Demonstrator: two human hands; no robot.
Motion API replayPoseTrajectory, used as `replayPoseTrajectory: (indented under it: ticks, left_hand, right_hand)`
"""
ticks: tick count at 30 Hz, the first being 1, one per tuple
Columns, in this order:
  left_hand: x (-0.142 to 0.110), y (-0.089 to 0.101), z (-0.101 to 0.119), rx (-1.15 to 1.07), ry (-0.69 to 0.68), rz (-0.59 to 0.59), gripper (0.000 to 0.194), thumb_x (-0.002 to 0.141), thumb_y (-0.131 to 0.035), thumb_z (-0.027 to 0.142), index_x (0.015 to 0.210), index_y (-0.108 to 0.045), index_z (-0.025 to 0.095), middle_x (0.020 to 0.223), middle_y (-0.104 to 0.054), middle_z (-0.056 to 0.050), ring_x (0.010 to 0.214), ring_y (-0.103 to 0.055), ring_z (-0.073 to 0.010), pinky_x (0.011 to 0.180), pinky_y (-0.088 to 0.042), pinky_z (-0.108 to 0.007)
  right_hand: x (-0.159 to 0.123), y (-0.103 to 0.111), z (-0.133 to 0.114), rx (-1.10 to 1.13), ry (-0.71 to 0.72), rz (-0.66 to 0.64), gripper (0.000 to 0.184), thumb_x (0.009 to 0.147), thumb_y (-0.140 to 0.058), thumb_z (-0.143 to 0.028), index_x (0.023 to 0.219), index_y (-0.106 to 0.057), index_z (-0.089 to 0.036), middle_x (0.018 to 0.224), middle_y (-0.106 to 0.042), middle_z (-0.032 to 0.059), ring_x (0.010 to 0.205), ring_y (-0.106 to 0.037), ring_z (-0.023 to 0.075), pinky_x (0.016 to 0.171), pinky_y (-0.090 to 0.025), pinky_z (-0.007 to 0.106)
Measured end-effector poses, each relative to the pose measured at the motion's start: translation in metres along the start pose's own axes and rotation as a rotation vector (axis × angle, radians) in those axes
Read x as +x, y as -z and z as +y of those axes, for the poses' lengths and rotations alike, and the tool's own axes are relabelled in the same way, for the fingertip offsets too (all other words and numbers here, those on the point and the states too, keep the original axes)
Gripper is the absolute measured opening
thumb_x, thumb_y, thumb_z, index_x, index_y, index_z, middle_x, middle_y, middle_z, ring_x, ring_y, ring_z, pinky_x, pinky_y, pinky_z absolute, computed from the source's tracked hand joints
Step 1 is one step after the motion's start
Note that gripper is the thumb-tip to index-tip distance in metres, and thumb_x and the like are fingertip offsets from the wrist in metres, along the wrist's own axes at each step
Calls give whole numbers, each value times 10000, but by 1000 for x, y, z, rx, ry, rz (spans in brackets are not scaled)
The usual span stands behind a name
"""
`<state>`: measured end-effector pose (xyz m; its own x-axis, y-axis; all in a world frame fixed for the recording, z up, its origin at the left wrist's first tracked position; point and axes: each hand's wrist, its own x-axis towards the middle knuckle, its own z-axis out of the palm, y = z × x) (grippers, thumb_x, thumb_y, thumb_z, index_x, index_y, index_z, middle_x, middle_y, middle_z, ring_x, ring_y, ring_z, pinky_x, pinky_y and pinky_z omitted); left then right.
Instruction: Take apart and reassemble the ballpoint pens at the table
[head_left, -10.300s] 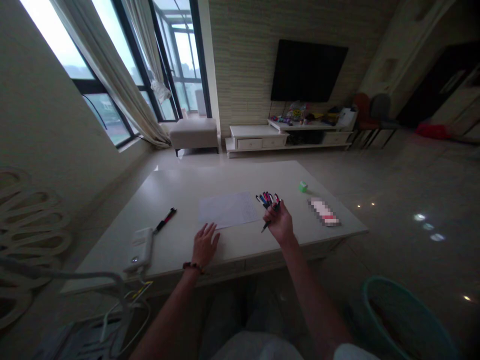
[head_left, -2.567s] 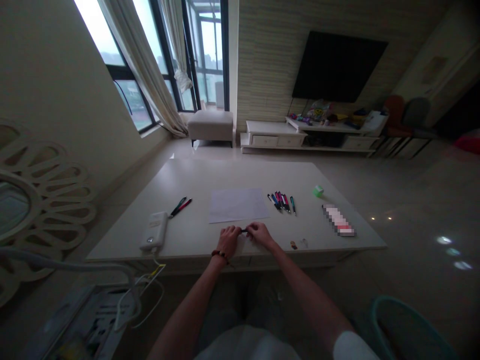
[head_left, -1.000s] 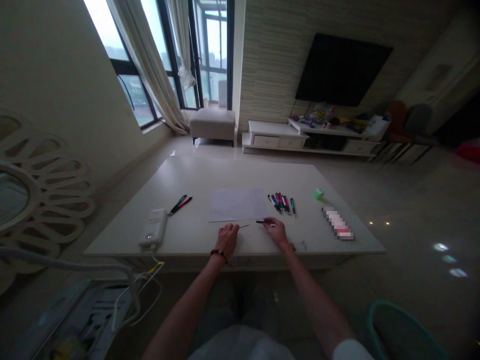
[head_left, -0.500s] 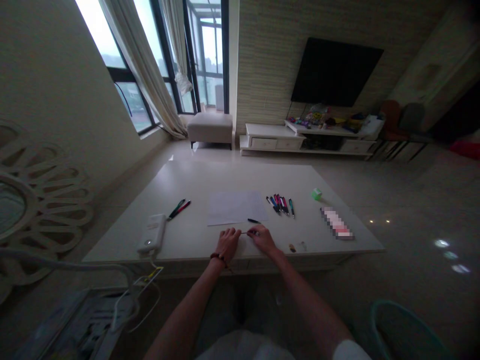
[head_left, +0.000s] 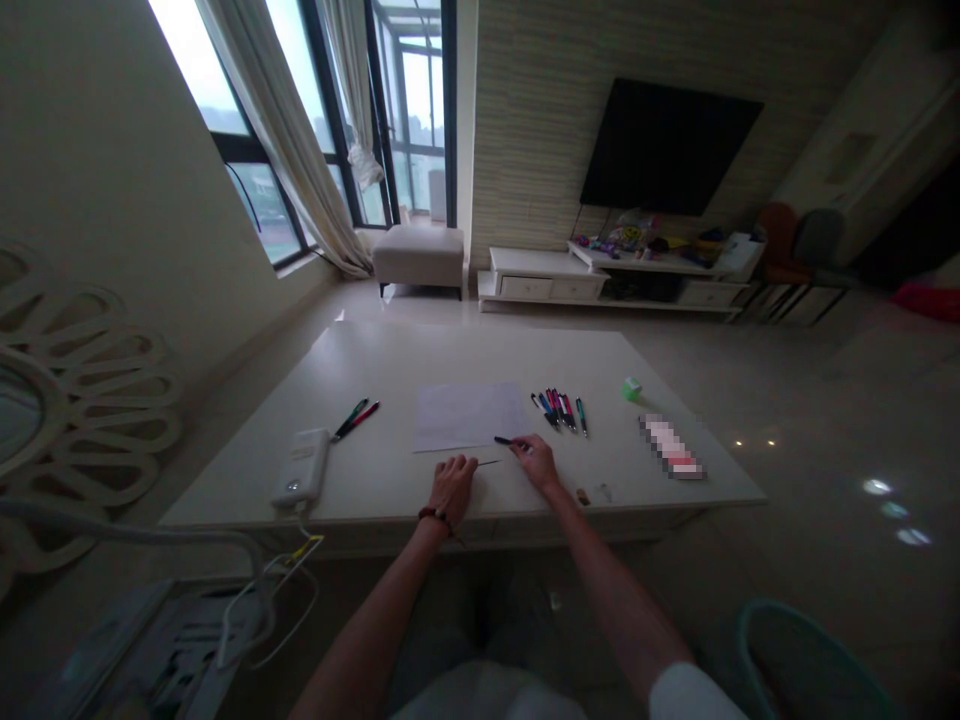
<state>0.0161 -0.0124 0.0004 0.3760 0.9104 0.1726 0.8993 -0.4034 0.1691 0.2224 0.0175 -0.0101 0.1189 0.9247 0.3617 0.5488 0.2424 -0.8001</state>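
My left hand (head_left: 451, 484) rests near the table's front edge, fingers closed on a thin, dark pen refill (head_left: 488, 462) that points right. To the right, my right hand (head_left: 538, 464) has its fingertips closed on a short black pen barrel (head_left: 504, 440), whose tip pokes out to the left over the paper's corner. A white sheet of paper (head_left: 465, 415) lies flat just beyond both hands. Several pens (head_left: 559, 408) are grouped right of the sheet, while a green one and a red one (head_left: 358, 419) lie to its left.
On the white table (head_left: 375, 360) are a white power strip (head_left: 303, 468) at left, a green cube-like object (head_left: 631, 388), a blurred-out item (head_left: 671, 447) and small bits (head_left: 583, 496) near the front edge. Cables hang at left; a teal basket rim (head_left: 742, 640) stands at lower right.
My right hand has left the refill's end and moved slightly right and up, onto the black pen barrel. The refill stays in my left hand, now showing more of its length.
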Motion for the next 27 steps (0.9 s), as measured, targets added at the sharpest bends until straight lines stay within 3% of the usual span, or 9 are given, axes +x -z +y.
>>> replayPoseTrajectory:
  ticks: [4,8,17,23,27]
  left_hand:
    - [1,0,0,-4,-59,5,199,863,-369,173,996,-504,234,939,-523,-45,882,-457,-184,772,-310,-326]
    - [1,0,0,-24,-100,-12,208,860,-372,166,995,-511,242,945,-526,-42,885,-458,-180,779,-311,-327]
    - [1,-6,-2,-47,-15,50,182,878,-369,187,984,-514,219,935,-552,-41,884,-468,-184,766,-317,-324]
    - [-1,-8,-6,-111,-62,105,183,881,-401,238,996,-542,243,961,-569,-28,909,-479,-165,808,-335,-312]
    - [1,-9,-7,-160,-51,131,197,843,-482,274,1012,-583,269,1000,-588,-28,952,-495,-173,862,-339,-330]
  right_hand:
    - [-16,-9,-17,2,54,-74,211,814,-521,-330,872,-666,-188,828,-638,61,740,-569,167,718,-446,294]
    - [-35,-18,-25,-15,99,-160,119,776,-583,-287,788,-673,-210,773,-639,45,761,-570,181,745,-443,309]
    - [-28,11,12,-96,-21,9,149,773,-560,-294,758,-662,-187,767,-636,60,744,-564,193,708,-444,317]
    - [-15,3,13,-145,39,0,166,749,-589,-270,865,-658,-174,855,-634,72,843,-544,200,793,-422,326]
    - [-26,22,29,-266,39,81,174,790,-520,-273,849,-647,-169,854,-612,79,855,-515,208,809,-405,335]
